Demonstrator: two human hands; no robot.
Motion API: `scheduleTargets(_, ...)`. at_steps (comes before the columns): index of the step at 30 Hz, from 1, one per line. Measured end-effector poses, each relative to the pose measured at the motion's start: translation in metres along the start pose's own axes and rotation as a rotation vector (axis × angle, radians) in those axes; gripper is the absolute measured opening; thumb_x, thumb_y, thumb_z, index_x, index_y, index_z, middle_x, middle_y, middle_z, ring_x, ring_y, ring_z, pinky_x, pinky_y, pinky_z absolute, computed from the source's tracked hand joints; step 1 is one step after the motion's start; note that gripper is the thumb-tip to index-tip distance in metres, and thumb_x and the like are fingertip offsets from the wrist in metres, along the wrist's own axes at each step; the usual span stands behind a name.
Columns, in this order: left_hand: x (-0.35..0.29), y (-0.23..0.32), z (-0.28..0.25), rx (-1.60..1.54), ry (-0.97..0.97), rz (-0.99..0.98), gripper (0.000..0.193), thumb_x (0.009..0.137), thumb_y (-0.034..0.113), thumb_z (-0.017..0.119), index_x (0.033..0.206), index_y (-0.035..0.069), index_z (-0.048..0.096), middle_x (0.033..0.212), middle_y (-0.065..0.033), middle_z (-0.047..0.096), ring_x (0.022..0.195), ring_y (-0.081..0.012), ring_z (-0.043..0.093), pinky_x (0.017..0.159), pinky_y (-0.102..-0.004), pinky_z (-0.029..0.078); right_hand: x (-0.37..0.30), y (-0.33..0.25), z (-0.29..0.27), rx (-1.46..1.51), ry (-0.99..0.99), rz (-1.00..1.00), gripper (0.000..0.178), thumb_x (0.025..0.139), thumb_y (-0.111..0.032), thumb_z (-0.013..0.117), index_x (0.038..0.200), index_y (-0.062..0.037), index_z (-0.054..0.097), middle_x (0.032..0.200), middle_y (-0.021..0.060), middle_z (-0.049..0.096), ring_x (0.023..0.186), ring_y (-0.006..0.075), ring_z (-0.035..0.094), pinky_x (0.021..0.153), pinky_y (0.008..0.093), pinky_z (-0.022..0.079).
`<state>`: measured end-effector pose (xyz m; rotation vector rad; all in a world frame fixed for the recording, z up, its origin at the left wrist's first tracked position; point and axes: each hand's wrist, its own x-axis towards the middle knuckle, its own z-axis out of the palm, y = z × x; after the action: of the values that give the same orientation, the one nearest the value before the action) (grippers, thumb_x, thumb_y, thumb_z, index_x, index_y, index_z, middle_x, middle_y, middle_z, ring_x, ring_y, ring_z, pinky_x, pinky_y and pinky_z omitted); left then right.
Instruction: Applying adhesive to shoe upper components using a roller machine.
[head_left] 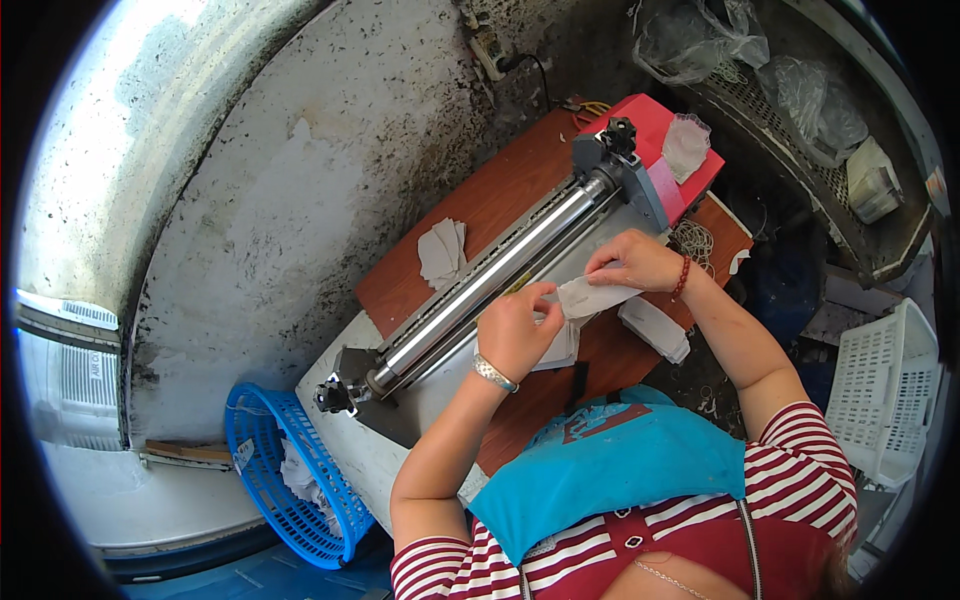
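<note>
A small flat white piece [592, 298], cloth-like or thin sheet, is stretched between my two hands just in front of a long steel roller [500, 270]. Thumb and fingers of my left hand [518, 328] pinch its left end, close to the roller. My right hand [638, 262] grips its upper right edge, fingers bent together. Below the left hand, partly covered by it, lies a stack of similar white pieces [562, 350]. Another white bundle [655, 332] rests on the brown board, nearer my body than the right hand.
Behind the roller, loose white pieces [442, 252] lie on the brown board [500, 200]. The roller machine has a red housing [705, 165] and black knobs [335, 394]. A blue basket [300, 470] with white scraps stands left, a white basket [885, 390] right. String [692, 243] lies tangled near the right wrist.
</note>
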<state>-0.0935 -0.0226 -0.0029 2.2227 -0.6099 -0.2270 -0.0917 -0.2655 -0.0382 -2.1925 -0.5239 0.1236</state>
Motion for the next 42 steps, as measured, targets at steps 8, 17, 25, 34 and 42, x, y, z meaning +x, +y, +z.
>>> scheduleTargets(8, -0.007, 0.0, -0.004, 0.194, 0.031, 0.046, 0.02, 0.078, 0.024, 0.065, 0.093, 0.011, 0.069, 0.07, -0.0038, 0.069, 0.063, -0.0256, 0.065, 0.057, -0.0362, 0.05, 0.024, -0.007, 0.017, -0.533, 0.081, -0.245, 0.016, 0.075, -0.017, 0.071, 0.089, -0.0105, 0.067, 0.083, 0.0051, 0.062, 0.083, 0.0212, 0.061, 0.079, 0.0373, 0.045)
scheduleTargets(17, 0.007, -0.011, -0.011, 0.082, 0.186, 0.156, 0.018, 0.076, 0.015, 0.066, 0.092, 0.009, 0.07, 0.074, -0.0035, 0.068, 0.049, -0.018, 0.055, 0.049, -0.0302, 0.045, -0.034, -0.009, 0.025, -0.581, 0.383, -0.191, 0.02, 0.071, -0.012, 0.073, 0.09, -0.011, 0.065, 0.088, 0.0029, 0.059, 0.083, 0.0215, 0.059, 0.074, 0.0345, 0.042)
scheduleTargets(25, 0.063, -0.038, -0.008, 0.285, 0.232, 0.271, 0.023, 0.081, 0.018, 0.062, 0.099, 0.005, 0.067, 0.099, -0.0123, 0.065, 0.089, -0.0314, 0.059, 0.079, -0.0407, 0.047, -0.012, 0.008, 0.044, -0.568, 0.422, -0.238, 0.017, 0.074, -0.008, 0.065, 0.091, -0.0099, 0.065, 0.093, 0.0034, 0.06, 0.086, 0.0227, 0.059, 0.08, 0.0363, 0.044)
scheduleTargets(34, 0.119, -0.083, -0.001, 0.062, -0.197, -0.234, 0.045, 0.09, 0.037, 0.044, 0.1, 0.001, 0.067, 0.102, -0.0233, 0.065, 0.098, -0.0378, 0.061, 0.09, -0.0428, 0.045, 0.006, 0.014, 0.041, -0.543, 0.418, -0.332, 0.019, 0.073, -0.006, 0.065, 0.092, -0.0094, 0.064, 0.094, 0.0037, 0.061, 0.09, 0.0233, 0.059, 0.079, 0.037, 0.045)
scheduleTargets(42, 0.152, -0.12, 0.003, -0.108, -0.197, -0.4, 0.029, 0.079, 0.021, 0.06, 0.098, 0.001, 0.069, 0.1, -0.0148, 0.069, 0.088, -0.024, 0.066, 0.079, -0.0347, 0.05, -0.005, 0.004, 0.05, -0.479, 0.426, -0.303, 0.021, 0.071, -0.004, 0.067, 0.091, -0.0096, 0.064, 0.093, 0.0042, 0.06, 0.089, 0.0241, 0.059, 0.077, 0.0372, 0.045)
